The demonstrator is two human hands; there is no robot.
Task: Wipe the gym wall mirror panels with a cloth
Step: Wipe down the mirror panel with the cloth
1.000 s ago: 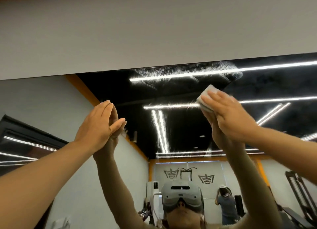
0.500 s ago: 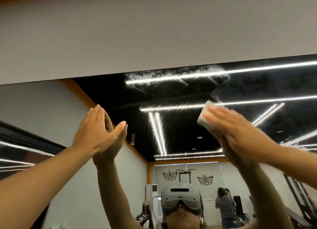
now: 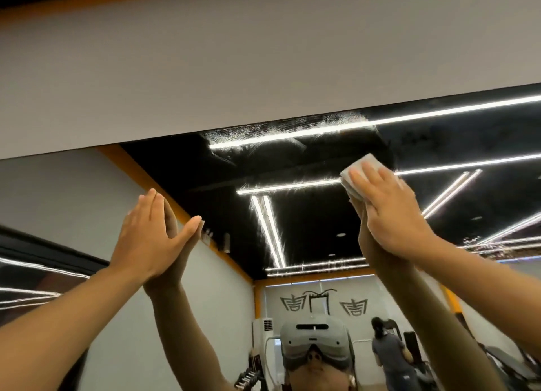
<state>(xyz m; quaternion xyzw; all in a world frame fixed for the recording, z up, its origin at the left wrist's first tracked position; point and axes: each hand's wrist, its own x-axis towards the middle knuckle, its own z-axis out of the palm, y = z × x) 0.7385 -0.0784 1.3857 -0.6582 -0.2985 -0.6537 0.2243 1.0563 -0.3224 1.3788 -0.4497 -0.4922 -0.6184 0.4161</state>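
The wall mirror (image 3: pixel 307 215) fills the lower half of the view and reflects a dark ceiling with light strips. My right hand (image 3: pixel 386 209) lies flat with straight fingers on a folded white cloth (image 3: pixel 355 172) and presses it against the glass near the mirror's top edge. A smeared, streaky patch (image 3: pixel 287 130) runs along that top edge, left of the cloth. My left hand (image 3: pixel 149 232) is raised with fingers straight and together, palm flat against the mirror at the left, meeting its own reflection.
Above the mirror is a plain grey wall (image 3: pixel 263 62) with an orange band at the very top. The glass reflects my headset (image 3: pixel 314 341), my raised arms, a person (image 3: pixel 386 352) standing far back and gym equipment.
My right hand has slid the cloth up and to the right on the glass. My left hand has stayed flat on the mirror. The view has tilted slightly.
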